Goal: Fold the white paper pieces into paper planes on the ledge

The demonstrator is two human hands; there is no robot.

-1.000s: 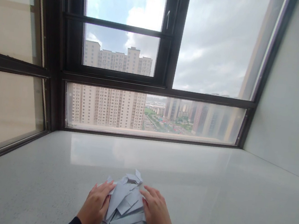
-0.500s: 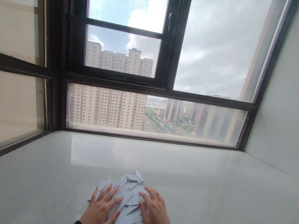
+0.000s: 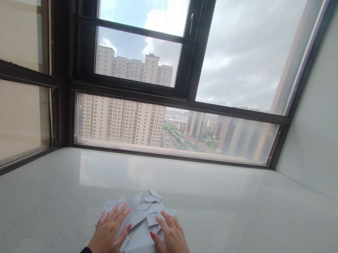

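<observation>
A loose heap of torn white paper pieces lies on the pale window sill at the bottom middle. Resting on the heap's left side is my left hand, its fingers spread over the scraps. My right hand lies on the right side, fingers apart and touching the paper. Neither hand grips a piece. Scraps show between the two hands and beyond the fingertips; those under the palms are hidden.
The glossy sill stretches around the heap. A dark window frame stands behind it, with tall buildings outside. At the right rises a white wall; more window panes are on the left.
The scraps have shifted and spread a little under my hands. My left hand has moved slightly left and forward, and my right hand slightly left. Pieces at the top have slid left.
</observation>
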